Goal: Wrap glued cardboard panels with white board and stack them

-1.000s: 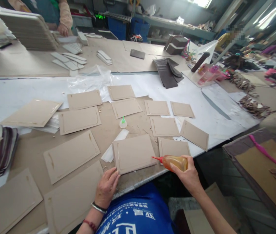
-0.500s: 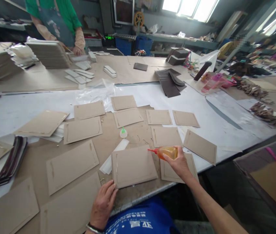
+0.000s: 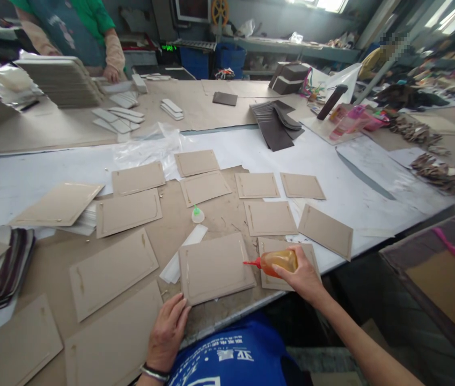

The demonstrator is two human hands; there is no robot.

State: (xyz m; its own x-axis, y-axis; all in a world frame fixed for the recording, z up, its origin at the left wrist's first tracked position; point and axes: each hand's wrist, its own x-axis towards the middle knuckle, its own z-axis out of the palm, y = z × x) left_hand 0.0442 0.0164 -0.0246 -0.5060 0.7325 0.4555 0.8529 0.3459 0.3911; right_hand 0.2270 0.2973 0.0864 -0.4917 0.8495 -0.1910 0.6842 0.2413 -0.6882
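My right hand (image 3: 302,277) is closed round an amber glue bottle (image 3: 278,261) with a red nozzle, which points left at the right edge of a tan cardboard panel (image 3: 215,267) lying near the table's front edge. My left hand (image 3: 167,332) rests flat, fingers stretched out, with its fingertips at that panel's lower left corner. Several similar tan panels (image 3: 270,217) lie spread over the table around it. A white strip (image 3: 183,252) lies just left of the panel, and a small green-tipped bottle cap (image 3: 197,214) stands behind it.
A person in green (image 3: 70,27) works at the far left beside a tall stack of boards (image 3: 60,80). Dark sheets (image 3: 276,123) lie at the back centre, a dark pile (image 3: 2,273) at the left. A brown-topped stand (image 3: 437,279) sits close on the right.
My right hand has carried the glue bottle a little lower and left, nozzle nearer the panel's right edge. My left hand stays at the panel's corner. The view has tilted slightly.
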